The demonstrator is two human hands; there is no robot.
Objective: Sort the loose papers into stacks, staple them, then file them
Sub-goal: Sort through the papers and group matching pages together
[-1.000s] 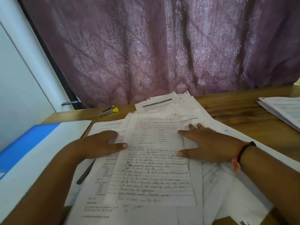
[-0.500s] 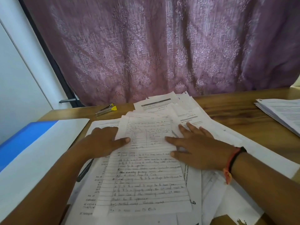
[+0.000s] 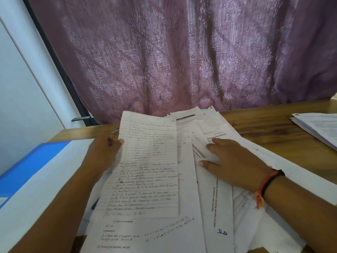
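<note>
So the left hand point(image 3: 106, 154) grips a lined handwritten sheet point(image 3: 149, 170) by its left edge, thumb on top and the fingers curled round underneath. The sheet's far end tilts up off the mess of loose papers point(image 3: 215, 207) spread over the middle of the wooden counter point(image 3: 273, 136). The right hand point(image 3: 237, 161) lies flat on the pile just right of that sheet, fingers point(image 3: 213, 147) straight and spread, pressing down and holding nothing. It has a red and black band point(image 3: 268, 185) on the wrist. A blue folder point(image 3: 31, 168) sits at the left edge, and a separate stack of printed pages point(image 3: 321, 128) is far right, well apart. Purple curtain point(image 3: 182, 61) behind.
</note>
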